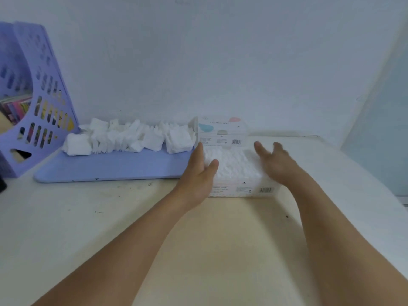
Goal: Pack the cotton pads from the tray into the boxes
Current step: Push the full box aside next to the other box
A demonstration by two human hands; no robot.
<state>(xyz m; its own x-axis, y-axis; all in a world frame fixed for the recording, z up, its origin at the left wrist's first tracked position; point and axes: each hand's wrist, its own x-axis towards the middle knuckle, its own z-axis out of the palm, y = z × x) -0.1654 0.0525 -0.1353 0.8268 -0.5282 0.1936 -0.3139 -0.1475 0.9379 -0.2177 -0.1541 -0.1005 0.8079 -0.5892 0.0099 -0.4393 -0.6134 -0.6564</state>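
A person's two bare forearms reach up from the bottom of the frame toward a clear box (240, 173) just right of centre, packed full of white cotton pads (231, 163). The left hand (199, 173) lies against the box's left side, fingers straight and together, pointing away, with the thumb resting on the top of the packed pads. The right hand (274, 161) is over the box's right edge, fingers spread and relaxed, gripping nothing; it is blurred, so whether it touches the pads cannot be told. The pads in the box sit between the two hands.

Just behind this box stands a second box (221, 131) with pastel blue and pink marks and a barcode. To the left of centre, a flat lilac tray (114, 165) holds a row of loose cotton pad stacks (130, 138) along its far edge. A lilac slotted file holder (42, 93) stands at the upper left. Everything rests on a pale table (110, 217) against a white wall.
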